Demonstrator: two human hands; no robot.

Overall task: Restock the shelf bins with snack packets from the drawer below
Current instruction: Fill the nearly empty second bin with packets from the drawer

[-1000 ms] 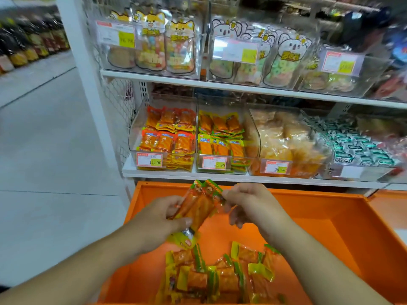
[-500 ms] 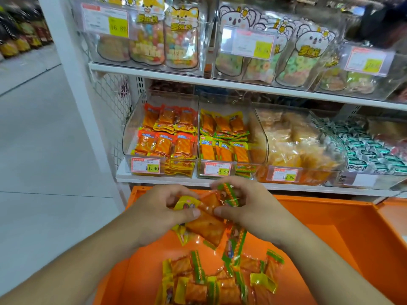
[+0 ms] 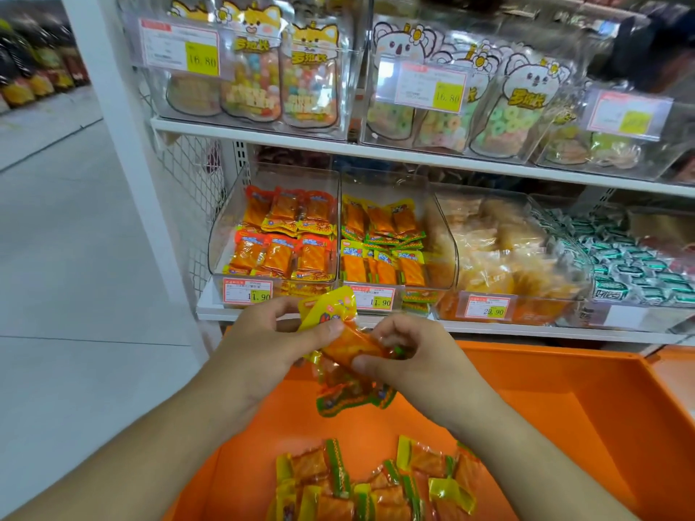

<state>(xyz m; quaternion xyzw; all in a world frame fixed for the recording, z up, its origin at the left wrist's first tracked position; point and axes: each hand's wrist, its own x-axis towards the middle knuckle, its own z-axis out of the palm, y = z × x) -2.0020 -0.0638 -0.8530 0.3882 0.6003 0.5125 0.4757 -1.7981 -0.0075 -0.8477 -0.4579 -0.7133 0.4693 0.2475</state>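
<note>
The bunch of snack packets (image 3: 348,342) sits between your two hands, held up over the open orange drawer (image 3: 564,400) and just in front of the lower shelf's edge (image 3: 526,330). Your left hand (image 3: 270,344) pinches the yellow top of one packet with the thumb pressed on its face, while your right hand (image 3: 413,355) curls its fingers round the orange body of the bunch; a few more packets with green ends dangle beneath your grip. Below, near the front of the drawer, a loose pile of the same yellow-and-green packets (image 3: 376,483) lies on the drawer floor. Straight behind your hands stands the clear shelf bin with yellow-and-green packets (image 3: 383,238), lined up in two rows, with a price tag reading 11.90 on its front. To its left is a bin of red-and-orange packets (image 3: 286,235), to its right a bin of pale wrapped snacks (image 3: 500,250). The upper shelf carries bags of coloured sweets (image 3: 255,69).
</note>
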